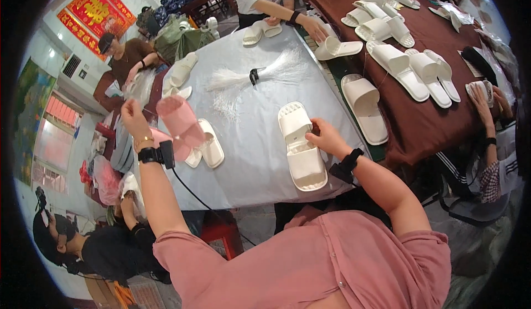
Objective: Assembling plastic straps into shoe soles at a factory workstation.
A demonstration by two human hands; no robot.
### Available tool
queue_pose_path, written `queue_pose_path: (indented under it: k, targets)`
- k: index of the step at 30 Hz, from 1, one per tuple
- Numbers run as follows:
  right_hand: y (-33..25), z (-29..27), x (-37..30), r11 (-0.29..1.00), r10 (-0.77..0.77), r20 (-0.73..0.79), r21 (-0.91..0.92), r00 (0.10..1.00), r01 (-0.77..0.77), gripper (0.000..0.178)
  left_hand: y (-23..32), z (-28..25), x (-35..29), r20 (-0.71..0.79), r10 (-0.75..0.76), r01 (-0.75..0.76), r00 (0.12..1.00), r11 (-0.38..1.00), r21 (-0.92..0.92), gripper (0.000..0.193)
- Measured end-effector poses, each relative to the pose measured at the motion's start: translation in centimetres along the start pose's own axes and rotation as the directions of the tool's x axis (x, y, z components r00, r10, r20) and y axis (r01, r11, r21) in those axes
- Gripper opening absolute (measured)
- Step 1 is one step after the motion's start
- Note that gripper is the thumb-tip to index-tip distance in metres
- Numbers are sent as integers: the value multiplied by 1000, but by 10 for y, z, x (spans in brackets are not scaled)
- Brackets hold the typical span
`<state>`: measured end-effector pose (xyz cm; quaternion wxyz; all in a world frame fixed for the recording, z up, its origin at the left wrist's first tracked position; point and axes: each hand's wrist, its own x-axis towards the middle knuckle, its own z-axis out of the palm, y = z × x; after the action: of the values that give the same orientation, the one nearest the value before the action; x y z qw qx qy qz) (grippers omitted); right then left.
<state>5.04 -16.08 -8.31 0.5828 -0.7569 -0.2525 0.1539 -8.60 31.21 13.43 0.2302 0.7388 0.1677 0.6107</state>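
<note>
My left hand (134,119) is raised over the table's left side, fingers pinched together; what they hold, if anything, is too fine to make out. Just right of it is a pink slipper (180,122), tilted, with part of another pink one below it. White slippers (307,168) lie in front of me, overlapping lengthwise with two straps showing. My right hand (329,137) grips their right edge, its thumb at the gap between the straps. Beyond them a bundle of clear thin plastic strands (254,77), bound with a black tie, rests on the table.
The table has a pale grey cover (249,182). A white pair (211,143) lies beside the pink slippers. On the right, a brown-covered table (420,132) bears several white slippers. Co-workers sit around; one person's hand (315,28) touches slippers at the far side. A black cable (204,201) trails from my left wrist.
</note>
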Motion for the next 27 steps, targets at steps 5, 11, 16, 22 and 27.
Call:
queue_pose_path:
  k: [5, 11, 16, 22, 27]
  targets:
    - [1, 2, 16, 964, 47, -44, -259, 998, -56, 44, -25, -3, -34, 301, -66, -194, 951, 628, 753, 40]
    - [-2, -12, -14, 938, -319, -331, -247, 888, 244, 32, 51, 67, -176, 689, 68, -182, 721, 979, 95, 54]
    - [-32, -22, -55, 892, -262, 250, -306, 932, 333, 32, 130, 114, -260, 809, 295, -180, 509, 955, -235, 66]
    - [-44, -16, -70, 804, -377, 470, -261, 798, 534, 34, 127, 164, -305, 873, 203, -207, 443, 971, -121, 71]
    - [-87, -54, -89, 944, -275, 530, -10, 802, 330, 34, 97, 155, -294, 898, 60, -156, 437, 988, 9, 72]
